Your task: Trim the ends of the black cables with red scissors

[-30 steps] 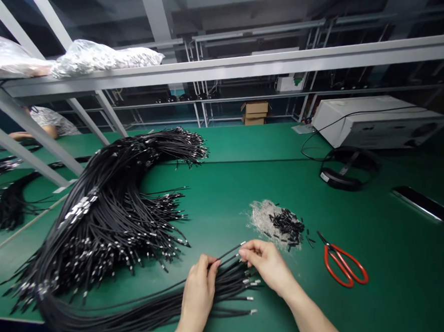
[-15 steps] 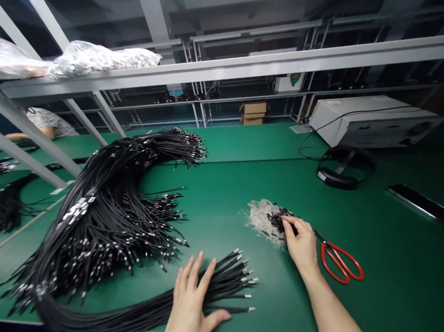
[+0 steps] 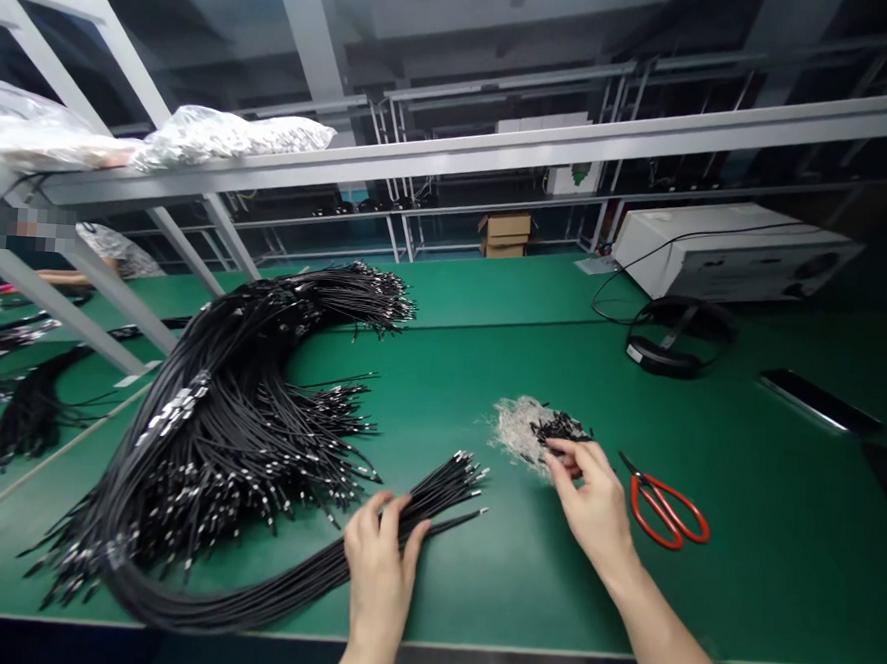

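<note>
Black cable bundle (image 3: 293, 585) on green bench (image 3: 510, 587), loosely gripped by left hand (image 3: 382, 559); likely springy, best held behind pale-tipped ends (image 3: 461, 473). Farther: right hand (image 3: 591, 496), fingers nearly pinched, at small black tube pieces (image 3: 560, 426), probably light; cannot tell if holding any.

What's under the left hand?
Black cables run beneath the left hand, their pale-tipped ends showing beyond it. The stretch directly underneath is covered and can't be seen.
</note>
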### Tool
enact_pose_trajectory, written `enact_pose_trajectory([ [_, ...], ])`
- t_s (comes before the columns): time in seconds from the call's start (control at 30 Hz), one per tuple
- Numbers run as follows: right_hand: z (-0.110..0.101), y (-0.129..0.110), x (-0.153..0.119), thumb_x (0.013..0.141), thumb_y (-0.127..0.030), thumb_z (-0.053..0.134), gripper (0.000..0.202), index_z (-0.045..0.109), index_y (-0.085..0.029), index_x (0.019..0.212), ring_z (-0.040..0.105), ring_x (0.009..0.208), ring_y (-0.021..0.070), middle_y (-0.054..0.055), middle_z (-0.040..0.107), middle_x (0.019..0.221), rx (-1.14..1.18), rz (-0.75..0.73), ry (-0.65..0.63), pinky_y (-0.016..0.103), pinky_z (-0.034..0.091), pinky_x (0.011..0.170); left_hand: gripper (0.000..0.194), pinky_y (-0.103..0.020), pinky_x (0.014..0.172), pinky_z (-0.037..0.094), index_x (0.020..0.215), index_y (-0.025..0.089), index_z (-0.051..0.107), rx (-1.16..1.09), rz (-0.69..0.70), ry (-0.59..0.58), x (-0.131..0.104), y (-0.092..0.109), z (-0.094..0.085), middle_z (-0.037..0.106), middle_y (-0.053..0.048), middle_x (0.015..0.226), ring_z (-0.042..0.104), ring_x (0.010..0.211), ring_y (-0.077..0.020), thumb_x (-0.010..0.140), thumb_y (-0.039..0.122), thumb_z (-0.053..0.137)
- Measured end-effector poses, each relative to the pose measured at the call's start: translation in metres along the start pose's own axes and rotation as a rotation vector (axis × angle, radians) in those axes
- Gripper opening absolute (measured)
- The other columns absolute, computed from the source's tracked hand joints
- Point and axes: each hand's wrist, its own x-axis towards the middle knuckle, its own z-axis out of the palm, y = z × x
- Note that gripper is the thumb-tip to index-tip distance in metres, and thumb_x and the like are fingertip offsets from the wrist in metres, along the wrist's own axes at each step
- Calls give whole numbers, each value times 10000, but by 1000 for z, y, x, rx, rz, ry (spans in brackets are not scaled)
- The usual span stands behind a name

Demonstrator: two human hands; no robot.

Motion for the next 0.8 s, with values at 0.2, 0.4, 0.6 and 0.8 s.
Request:
enact_pose_trajectory([
  [0.2,-30,33,-45,928,-349,389,403,497,-164,1269,573,937,239,149,485,1166,-213,46,72,397,439,872,226,-404,807,457,1054,209,633,-70,-47,-134,-30,14,-2,589,-82,988,538,918,-255,905,315,501],
  [0.4,-65,89,-56,899,-390,395,423,567,-141,1195,493,1056,357,170,506,1253,-733,202,213,467,410,796,229,-380,754,452,1033,238,685,22,-61,-134,-17,21,14,642,-62,966,542,888,-249,903,241,497],
  [0.6,-63,104,-57,917,-351,367,360,611,-179,1119,494,1048,316,117,554,1217,-829,217,97,412,385,795,280,-371,840,473,1111,217,670,22,-23,-105,-5,10,30,650,-72,1051,561,957,-233,899,196,488],
  [0.8,-64,102,-57,915,-348,413,326,629,-179,1092,489,1016,306,114,569,1167,-861,216,84,395,364,776,286,-390,911,444,1112,159,652,24,5,-105,18,1,43,619,-117,1156,536,1062,-249,890,157,471],
])
